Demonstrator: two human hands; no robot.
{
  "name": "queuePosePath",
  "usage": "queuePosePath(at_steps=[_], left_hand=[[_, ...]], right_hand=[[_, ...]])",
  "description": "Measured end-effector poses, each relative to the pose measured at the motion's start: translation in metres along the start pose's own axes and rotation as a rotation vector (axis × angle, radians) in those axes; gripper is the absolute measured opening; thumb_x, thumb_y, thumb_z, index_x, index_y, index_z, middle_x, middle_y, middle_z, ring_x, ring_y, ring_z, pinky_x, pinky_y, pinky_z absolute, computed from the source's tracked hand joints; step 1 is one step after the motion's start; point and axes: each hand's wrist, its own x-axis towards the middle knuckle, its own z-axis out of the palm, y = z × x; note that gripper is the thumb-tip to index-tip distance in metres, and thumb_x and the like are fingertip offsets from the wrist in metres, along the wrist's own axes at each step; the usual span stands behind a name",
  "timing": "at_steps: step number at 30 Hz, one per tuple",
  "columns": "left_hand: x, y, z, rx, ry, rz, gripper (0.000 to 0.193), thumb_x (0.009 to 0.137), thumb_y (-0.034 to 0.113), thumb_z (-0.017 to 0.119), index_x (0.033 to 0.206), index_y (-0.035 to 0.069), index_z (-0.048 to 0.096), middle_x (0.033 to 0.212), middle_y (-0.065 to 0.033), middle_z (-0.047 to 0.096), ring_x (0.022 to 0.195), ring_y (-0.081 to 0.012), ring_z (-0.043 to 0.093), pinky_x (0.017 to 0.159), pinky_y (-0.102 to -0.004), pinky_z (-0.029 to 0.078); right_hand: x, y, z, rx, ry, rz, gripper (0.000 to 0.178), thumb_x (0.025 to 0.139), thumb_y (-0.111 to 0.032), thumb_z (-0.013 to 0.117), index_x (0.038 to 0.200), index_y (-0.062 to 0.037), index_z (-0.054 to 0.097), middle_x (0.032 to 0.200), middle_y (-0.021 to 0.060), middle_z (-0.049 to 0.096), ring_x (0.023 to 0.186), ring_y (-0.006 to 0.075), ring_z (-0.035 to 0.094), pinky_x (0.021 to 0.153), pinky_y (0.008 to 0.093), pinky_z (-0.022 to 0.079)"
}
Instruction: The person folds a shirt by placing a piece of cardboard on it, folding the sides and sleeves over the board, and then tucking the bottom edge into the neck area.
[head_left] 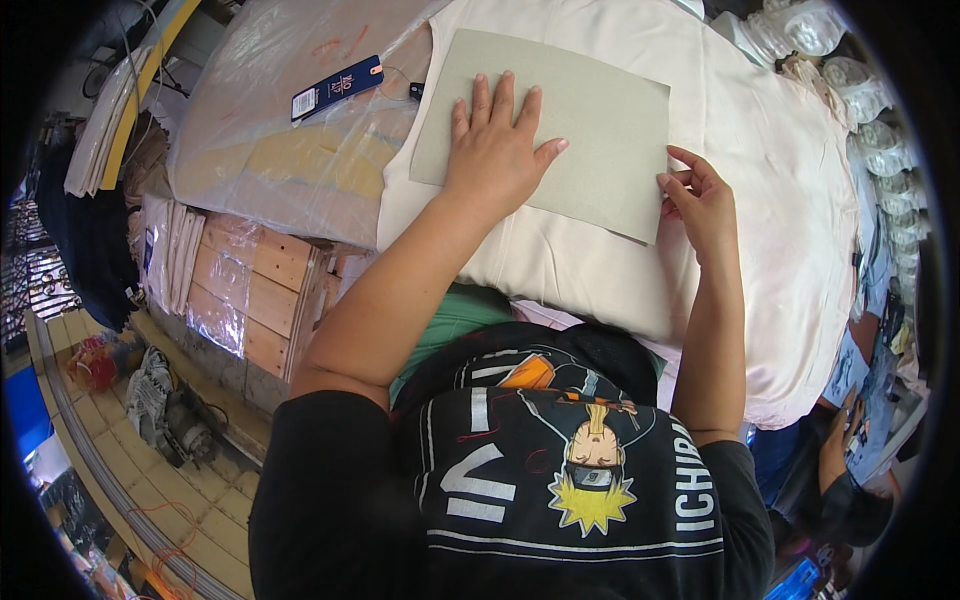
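A grey-green rectangular sheet of cardboard (600,130) lies flat and slightly turned on a cream garment (770,200) spread over the table. My left hand (497,145) rests palm down on the left part of the cardboard, its fingers spread. At the cardboard's right edge, my right hand (700,200) pinches the border between thumb and fingers. A dark blue hang tag (337,89) on a thin string lies left of the cardboard, beyond the garment's edge.
Clear plastic (300,170) covers the table's left part. Below it stands a wooden crate (250,290) beside folded, wrapped garments (175,250). Several clear plastic-wrapped bundles (870,140) line the right side. Another person's arm (835,455) shows at the lower right.
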Motion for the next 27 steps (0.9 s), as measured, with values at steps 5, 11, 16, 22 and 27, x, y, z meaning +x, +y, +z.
queuePosePath(at_steps=[5, 11, 16, 22, 27], left_hand=[[0.000, -0.003, 0.005, 0.034, -0.032, -0.012, 0.064, 0.093, 0.050, 0.041, 0.143, 0.011, 0.031, 0.149, -0.0192, 0.020, 0.139, -0.0377, 0.012, 0.111, -0.0519, 0.010], [-0.002, -0.008, 0.002, 0.061, -0.023, -0.002, 0.064, 0.092, 0.050, 0.041, 0.143, 0.012, 0.030, 0.149, -0.0189, 0.021, 0.139, -0.0368, 0.013, 0.111, -0.0512, 0.010], [-0.002, -0.009, 0.001, 0.063, -0.032, -0.004, 0.065, 0.092, 0.051, 0.041, 0.143, 0.011, 0.031, 0.149, -0.0189, 0.021, 0.139, -0.0367, 0.013, 0.111, -0.0509, 0.010], [-0.002, -0.008, -0.005, 0.075, -0.063, -0.016, 0.066, 0.092, 0.053, 0.039, 0.143, 0.010, 0.031, 0.149, -0.0189, 0.021, 0.139, -0.0365, 0.013, 0.111, -0.0510, 0.010], [-0.004, -0.009, -0.004, 0.082, -0.062, -0.014, 0.067, 0.092, 0.054, 0.038, 0.143, 0.010, 0.031, 0.149, -0.0189, 0.021, 0.140, -0.0365, 0.013, 0.111, -0.0510, 0.010]], right_hand=[[0.001, 0.001, 0.003, 0.035, -0.010, 0.031, 0.038, 0.082, -0.005, 0.062, 0.119, 0.0015, 0.056, 0.074, 0.0033, 0.060, 0.059, 0.0097, 0.056, 0.053, 0.0227, 0.046], [-0.001, -0.002, 0.006, 0.003, -0.011, 0.060, 0.039, 0.082, -0.007, 0.063, 0.120, 0.0000, 0.056, 0.073, 0.0018, 0.059, 0.059, 0.0089, 0.056, 0.053, 0.0221, 0.045], [0.000, 0.001, 0.004, 0.019, -0.019, 0.064, 0.039, 0.081, -0.008, 0.064, 0.119, -0.0010, 0.057, 0.072, 0.0010, 0.059, 0.058, 0.0082, 0.055, 0.053, 0.0215, 0.044], [0.000, 0.001, 0.005, 0.042, -0.026, 0.077, 0.039, 0.081, -0.008, 0.065, 0.118, 0.0008, 0.057, 0.071, 0.0005, 0.060, 0.058, 0.0082, 0.055, 0.054, 0.0213, 0.044], [0.000, 0.001, 0.004, 0.058, -0.034, 0.071, 0.040, 0.081, -0.007, 0.066, 0.118, 0.0014, 0.057, 0.071, 0.0002, 0.060, 0.058, 0.0081, 0.055, 0.055, 0.0210, 0.044]])
